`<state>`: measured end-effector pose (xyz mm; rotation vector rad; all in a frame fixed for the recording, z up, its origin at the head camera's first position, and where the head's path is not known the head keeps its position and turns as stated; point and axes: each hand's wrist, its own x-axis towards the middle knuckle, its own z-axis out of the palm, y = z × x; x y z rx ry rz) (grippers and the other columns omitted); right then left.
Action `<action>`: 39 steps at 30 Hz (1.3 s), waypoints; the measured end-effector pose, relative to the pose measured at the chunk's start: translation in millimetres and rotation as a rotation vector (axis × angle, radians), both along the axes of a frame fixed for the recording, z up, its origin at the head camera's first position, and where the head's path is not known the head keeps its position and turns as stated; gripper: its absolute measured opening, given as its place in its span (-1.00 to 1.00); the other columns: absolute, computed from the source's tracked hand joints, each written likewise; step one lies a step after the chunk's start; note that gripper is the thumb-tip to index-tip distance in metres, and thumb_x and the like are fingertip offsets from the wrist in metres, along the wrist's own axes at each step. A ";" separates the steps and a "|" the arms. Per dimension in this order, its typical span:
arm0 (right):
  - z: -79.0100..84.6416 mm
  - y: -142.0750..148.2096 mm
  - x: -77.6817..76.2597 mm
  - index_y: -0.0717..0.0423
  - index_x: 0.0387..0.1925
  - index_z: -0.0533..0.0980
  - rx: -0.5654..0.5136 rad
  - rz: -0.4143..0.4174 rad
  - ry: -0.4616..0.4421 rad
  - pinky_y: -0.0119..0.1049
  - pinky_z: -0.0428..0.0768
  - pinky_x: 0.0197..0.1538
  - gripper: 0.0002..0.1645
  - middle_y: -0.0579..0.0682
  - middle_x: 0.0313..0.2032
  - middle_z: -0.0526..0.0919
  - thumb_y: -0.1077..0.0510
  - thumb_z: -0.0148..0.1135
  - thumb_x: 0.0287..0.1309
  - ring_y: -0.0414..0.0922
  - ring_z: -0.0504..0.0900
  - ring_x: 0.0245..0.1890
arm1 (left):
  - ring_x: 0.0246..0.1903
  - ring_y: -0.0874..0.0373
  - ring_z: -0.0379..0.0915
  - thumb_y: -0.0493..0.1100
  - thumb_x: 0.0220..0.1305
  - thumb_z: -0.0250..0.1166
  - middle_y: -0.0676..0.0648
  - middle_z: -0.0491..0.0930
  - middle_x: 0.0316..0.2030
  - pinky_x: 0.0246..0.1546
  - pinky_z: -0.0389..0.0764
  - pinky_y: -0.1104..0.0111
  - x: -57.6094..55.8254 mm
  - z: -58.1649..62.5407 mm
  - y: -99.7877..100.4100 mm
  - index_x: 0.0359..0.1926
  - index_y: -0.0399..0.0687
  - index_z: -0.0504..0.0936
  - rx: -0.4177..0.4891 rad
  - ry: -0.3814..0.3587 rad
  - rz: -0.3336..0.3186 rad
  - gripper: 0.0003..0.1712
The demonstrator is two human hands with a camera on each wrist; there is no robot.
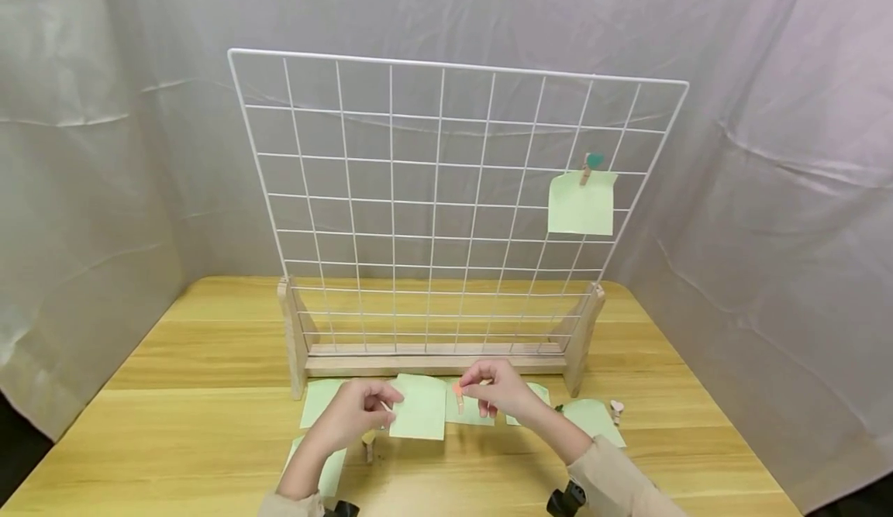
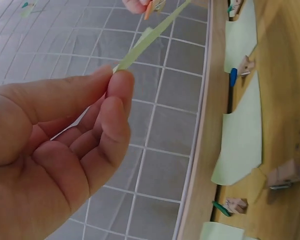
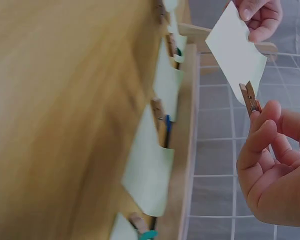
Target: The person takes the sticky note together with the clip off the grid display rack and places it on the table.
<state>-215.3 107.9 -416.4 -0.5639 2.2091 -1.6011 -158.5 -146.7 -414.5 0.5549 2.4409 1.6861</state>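
My left hand pinches the left edge of a pale green paper note between thumb and forefinger, above the table's front part. The left wrist view shows the note nearly edge-on. Thumb and fingers of my right hand hold a small wooden clothespin with an orange top. Its wooden legs point toward the note, and they overlap the note's corner in the right wrist view. Behind both hands stands a white wire grid in a wooden base.
Another green note hangs at the grid's upper right under a clothespin with a teal heart. Several notes, such as one at the right, lie along the base. Loose clothespins, one yellow-topped and one white-topped, lie among them.
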 end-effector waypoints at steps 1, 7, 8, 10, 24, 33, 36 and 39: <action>-2.1 -0.1 1.2 0.34 -0.37 0.50 0.005 0.003 -0.005 -0.50 0.31 -0.73 -0.89 0.05 -0.50 0.55 0.31 0.16 0.07 -0.28 0.37 -0.80 | -0.56 0.20 0.42 -0.47 0.04 0.21 -0.11 0.54 -0.52 -0.59 0.45 0.48 0.5 -1.8 -0.7 -0.26 -0.42 0.55 0.003 -0.005 -0.013 -0.82; -13.6 -1.6 6.4 0.36 -0.38 0.49 0.018 0.040 -0.022 -0.51 0.32 -0.74 -0.90 0.02 -0.50 0.52 0.33 0.15 0.06 -0.27 0.38 -0.81 | -0.56 0.22 0.40 -0.48 0.01 0.22 -0.12 0.51 -0.52 -0.53 0.48 0.47 5.3 -7.9 -4.2 -0.28 -0.42 0.55 -0.012 -0.020 -0.067 -0.82; -15.7 -1.9 6.9 0.36 -0.38 0.49 0.021 0.047 -0.026 -0.52 0.32 -0.74 -0.90 0.00 -0.51 0.50 0.33 0.15 0.06 -0.28 0.38 -0.81 | -0.57 0.22 0.40 -0.49 0.01 0.22 -0.11 0.51 -0.52 -0.53 0.49 0.46 6.1 -8.4 -4.6 -0.28 -0.42 0.56 -0.013 -0.024 -0.072 -0.83; -19.8 -2.7 8.2 0.35 -0.39 0.49 0.030 0.056 -0.030 -0.53 0.34 -0.75 -0.90 -0.01 -0.51 0.50 0.33 0.16 0.05 -0.28 0.39 -0.82 | -0.58 0.21 0.42 -0.52 0.01 0.19 -0.11 0.51 -0.52 -0.53 0.52 0.41 7.5 -9.2 -5.0 -0.29 -0.43 0.55 -0.012 -0.027 -0.088 -0.83; -41.5 -9.8 24.0 0.32 -0.46 0.49 0.105 0.078 -0.110 -0.57 0.29 -0.78 -0.95 -0.05 -0.61 0.49 0.36 0.20 -0.02 -0.34 0.34 -0.86 | -0.62 0.23 0.40 -0.57 -0.04 0.13 -0.07 0.47 -0.56 -0.63 0.43 0.52 14.7 -19.1 -5.7 -0.37 -0.40 0.55 -0.016 -0.121 -0.127 -0.83; -45.3 -12.9 28.0 0.33 -0.46 0.49 0.107 0.082 -0.133 -0.57 0.25 -0.79 -0.94 -0.05 -0.66 0.48 0.38 0.21 -0.03 -0.33 0.32 -0.87 | -0.67 0.27 0.32 -0.55 -0.10 0.21 -0.05 0.47 -0.61 -0.66 0.42 0.47 17.7 -27.9 -5.2 -0.43 -0.34 0.55 -0.052 -0.156 -0.135 -0.85; -48.8 -13.1 28.5 0.34 -0.46 0.49 0.114 0.091 -0.140 -0.58 0.26 -0.79 -0.95 -0.05 -0.66 0.48 0.39 0.20 -0.04 -0.34 0.32 -0.87 | -0.68 0.24 0.36 -0.55 -0.09 0.22 -0.06 0.49 -0.62 -0.66 0.44 0.45 18.6 -28.3 -5.8 -0.45 -0.35 0.54 -0.059 -0.178 -0.145 -0.87; -51.9 -13.3 28.7 0.36 -0.46 0.48 0.119 0.101 -0.152 -0.58 0.26 -0.79 -0.94 -0.06 -0.67 0.47 0.40 0.20 -0.05 -0.34 0.32 -0.87 | -0.68 0.18 0.41 -0.56 -0.09 0.21 -0.08 0.50 -0.63 -0.66 0.47 0.43 19.9 -28.5 -6.5 -0.48 -0.38 0.53 -0.056 -0.199 -0.161 -0.88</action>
